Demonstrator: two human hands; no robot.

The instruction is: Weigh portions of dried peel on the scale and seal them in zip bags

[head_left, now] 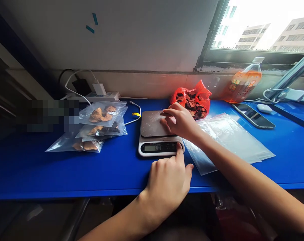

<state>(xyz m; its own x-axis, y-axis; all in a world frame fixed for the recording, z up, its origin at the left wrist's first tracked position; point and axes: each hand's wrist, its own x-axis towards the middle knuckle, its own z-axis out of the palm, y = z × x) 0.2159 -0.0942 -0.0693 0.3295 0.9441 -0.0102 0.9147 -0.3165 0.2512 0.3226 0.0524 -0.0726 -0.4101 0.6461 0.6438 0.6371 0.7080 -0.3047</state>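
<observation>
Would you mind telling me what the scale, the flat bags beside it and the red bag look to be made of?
The scale seems to have a white glossy plastic body under a dark, matte, speckled platform. The flat bags look like clear thin plastic film, see-through with sheen. The red bag appears to be thin, crinkled, translucent plastic.

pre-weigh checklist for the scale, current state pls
1. Scale flat on the blue table: ok.
2. Platform bare: not ok, right hand rests on it and pale specks lie on it.
3. Display zeroed: appears to read 0.0, small; cannot tell for sure.
4. Left hand off the buttons: not ok, its fingertip is on the front panel right of the display.
5. Empty clear bags in reach: ok, beside the scale's right edge.
6. Red bag open: ok, brown pieces show inside.
</observation>
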